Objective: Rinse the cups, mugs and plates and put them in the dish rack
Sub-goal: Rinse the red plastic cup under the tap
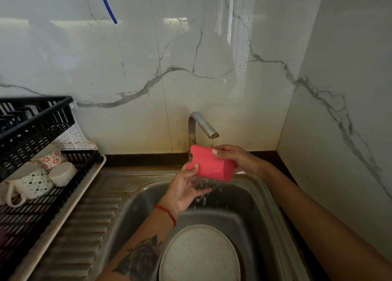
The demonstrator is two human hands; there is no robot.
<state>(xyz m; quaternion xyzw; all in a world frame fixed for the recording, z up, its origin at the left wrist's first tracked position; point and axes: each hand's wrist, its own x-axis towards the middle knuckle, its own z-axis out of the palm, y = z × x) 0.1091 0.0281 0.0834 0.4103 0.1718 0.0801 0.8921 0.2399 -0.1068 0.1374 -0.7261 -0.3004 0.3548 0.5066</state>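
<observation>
No readable text, label, brand, number or sign appears anywhere in this view. The mugs in the dish rack carry only flower and dot patterns, and the forearm tattoo is a picture without words.

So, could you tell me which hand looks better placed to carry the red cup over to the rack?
Probably the left hand: it is on the rack side, already touching the cup. The right hand would have to cross over.
</observation>
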